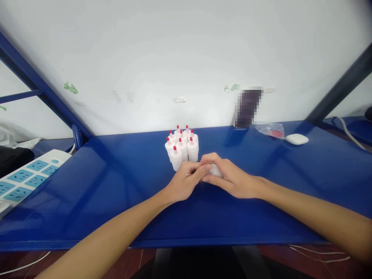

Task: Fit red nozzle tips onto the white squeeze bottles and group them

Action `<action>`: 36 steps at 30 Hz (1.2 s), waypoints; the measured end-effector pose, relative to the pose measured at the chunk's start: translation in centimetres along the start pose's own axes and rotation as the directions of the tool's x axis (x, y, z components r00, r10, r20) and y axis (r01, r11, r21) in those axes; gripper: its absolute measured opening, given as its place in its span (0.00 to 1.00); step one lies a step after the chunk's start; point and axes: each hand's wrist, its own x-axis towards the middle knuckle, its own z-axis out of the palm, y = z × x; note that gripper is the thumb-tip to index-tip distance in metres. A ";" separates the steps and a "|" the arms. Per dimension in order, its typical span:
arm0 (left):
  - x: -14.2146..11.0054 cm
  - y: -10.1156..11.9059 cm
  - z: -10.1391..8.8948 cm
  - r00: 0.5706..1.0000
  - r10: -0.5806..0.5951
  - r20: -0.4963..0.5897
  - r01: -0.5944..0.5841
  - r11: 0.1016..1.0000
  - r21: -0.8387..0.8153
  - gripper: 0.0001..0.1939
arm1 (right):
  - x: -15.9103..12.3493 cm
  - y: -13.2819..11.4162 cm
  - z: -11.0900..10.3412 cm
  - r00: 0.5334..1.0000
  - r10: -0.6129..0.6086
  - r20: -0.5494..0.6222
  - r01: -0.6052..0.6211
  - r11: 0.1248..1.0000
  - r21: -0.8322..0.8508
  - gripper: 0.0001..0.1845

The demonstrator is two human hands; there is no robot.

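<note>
My right hand (229,176) is wrapped round a white squeeze bottle (215,170), which lies on its side with only part of its body showing. Against its left end, my left hand (188,178) is closed, thumb pressed towards the fingers. That end of the bottle is hidden by my fingers, so its tip cannot be seen. Just behind my left hand stands a tight group of several white squeeze bottles (181,147), upright, with small red tips. Both hands are close together, low over the blue table (122,174).
A white power strip (31,176) with blue sockets lies at the left. By the wall at the back right are a blurred dark upright object (248,108), a clear plastic bag (271,131) with red pieces and a white rounded object (297,139). Blue frame posts (46,89) rise at the sides.
</note>
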 end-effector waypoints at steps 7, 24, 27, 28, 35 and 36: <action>0.2 -0.1 0.0 0.999 0.011 -0.047 -0.012 1.000 -0.021 0.30 | 0.1 1.1 -0.2 0.989 0.143 -0.023 -0.136 0.971 0.199 0.12; -0.3 0.4 0.1 0.997 0.049 0.066 -0.063 0.972 0.227 0.27 | 0.5 1.7 -0.9 0.988 0.144 -0.061 -0.154 0.967 -0.202 0.16; -0.5 0.7 0.3 0.990 0.065 0.127 -0.097 0.957 0.272 0.26 | 0.5 1.1 -1.1 0.986 0.156 0.055 -0.105 0.847 -0.521 0.15; -0.5 0.7 0.3 0.988 0.077 0.132 -0.113 0.950 0.292 0.26 | 0.5 0.9 -1.1 0.979 0.187 0.076 -0.104 0.789 -0.606 0.15; -0.1 0.6 0.3 0.978 0.188 0.089 -0.209 0.877 0.434 0.23 | 0.2 -0.5 -0.4 0.939 0.337 0.062 -0.134 0.528 -0.838 0.18; 0.0 0.5 0.3 0.979 0.180 0.091 -0.202 0.873 0.444 0.23 | 0.2 -0.6 -0.5 0.937 0.342 0.064 -0.136 0.529 -0.838 0.18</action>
